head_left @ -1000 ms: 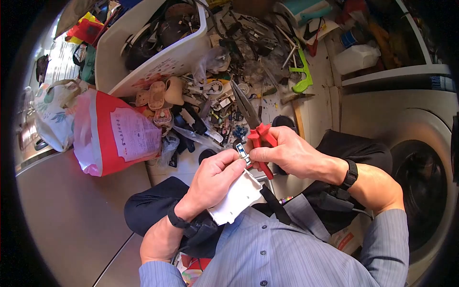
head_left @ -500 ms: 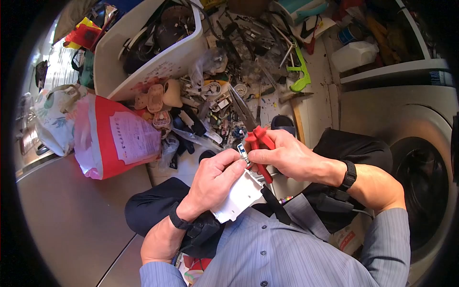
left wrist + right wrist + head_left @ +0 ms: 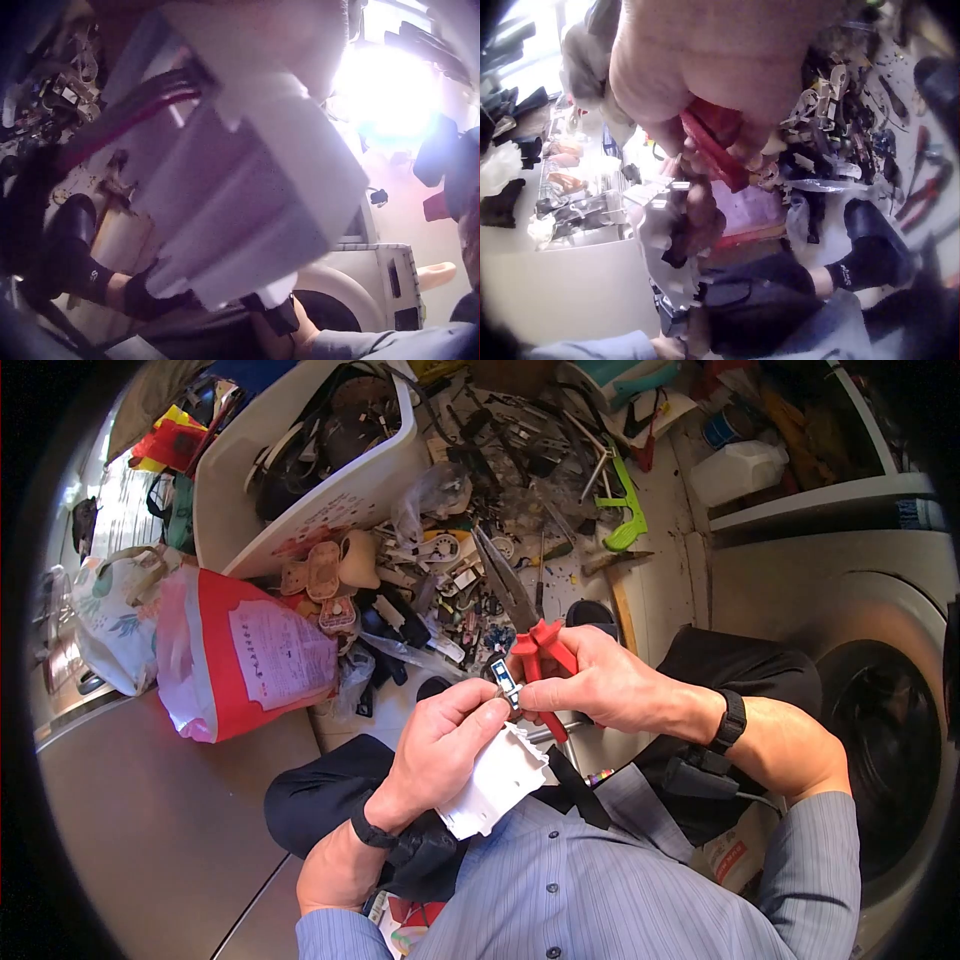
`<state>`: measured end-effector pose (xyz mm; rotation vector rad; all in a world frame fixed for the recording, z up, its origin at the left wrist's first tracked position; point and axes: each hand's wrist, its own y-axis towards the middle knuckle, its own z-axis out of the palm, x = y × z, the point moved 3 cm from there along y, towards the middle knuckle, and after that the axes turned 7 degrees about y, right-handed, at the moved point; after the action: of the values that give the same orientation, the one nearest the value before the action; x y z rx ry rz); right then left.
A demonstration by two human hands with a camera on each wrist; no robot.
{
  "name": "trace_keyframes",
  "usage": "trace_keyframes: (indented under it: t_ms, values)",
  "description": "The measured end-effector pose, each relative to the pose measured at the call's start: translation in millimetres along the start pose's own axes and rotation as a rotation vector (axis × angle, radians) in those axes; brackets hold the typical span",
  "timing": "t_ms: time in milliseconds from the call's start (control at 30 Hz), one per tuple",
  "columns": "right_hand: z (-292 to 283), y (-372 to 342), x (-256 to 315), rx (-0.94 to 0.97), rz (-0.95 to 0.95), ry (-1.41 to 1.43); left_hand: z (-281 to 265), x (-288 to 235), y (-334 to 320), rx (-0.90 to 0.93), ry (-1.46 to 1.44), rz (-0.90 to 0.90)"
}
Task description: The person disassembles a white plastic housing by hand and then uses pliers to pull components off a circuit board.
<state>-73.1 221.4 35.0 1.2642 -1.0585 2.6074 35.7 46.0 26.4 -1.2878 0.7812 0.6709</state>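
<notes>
My right hand [image 3: 600, 678] grips long-nose pliers [image 3: 545, 645] by their red handles, with the metal jaws pointing up and away from the body. Its thumb tip meets a small blue-and-white part [image 3: 505, 676] close to the left fingertips. My left hand [image 3: 440, 745] pinches that small part between thumb and index finger and also holds a white plastic casing [image 3: 495, 785] below it. Ridges show on the casing [image 3: 240, 187] in the left wrist view. In the right wrist view, a red handle [image 3: 716, 146] emerges from under the right palm.
A pile of small scrap parts [image 3: 490, 600] covers the floor ahead. A red-and-white bag [image 3: 265, 650] and a white bin [image 3: 310, 510] stand left of it. To the right are a green plastic piece [image 3: 625, 505], a wooden tool handle [image 3: 625, 610] and a washing machine [image 3: 870, 760].
The small part has turned a little, showing more of its blue-and-white face. The white casing has tilted and dropped slightly. Both hands stay close together, and the pliers remain in the right hand.
</notes>
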Motion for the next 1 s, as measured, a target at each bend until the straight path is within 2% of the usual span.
trace_keyframes:
  t_ms: [200, 267, 700, 867, 1000]
  values:
    - [-3, 3, -4, -0.010, -0.020, -0.038, 3, -4, 0, -0.027, 0.009, -0.001]
    - [-5, 4, -4, -0.046, -0.020, -0.027, 3, -1, 1, -0.122, -0.071, 0.030]
    - [-4, 7, -10, -0.070, -0.058, -0.044, -2, 3, 1, -0.121, -0.041, 0.041]
    - [-7, 9, -12, -0.075, -0.091, -0.057, -4, 3, 0, -0.167, 0.158, 0.097]
    - [-5, 8, -10, -0.065, -0.103, -0.064, 2, -1, 0, -0.167, 0.175, 0.119]
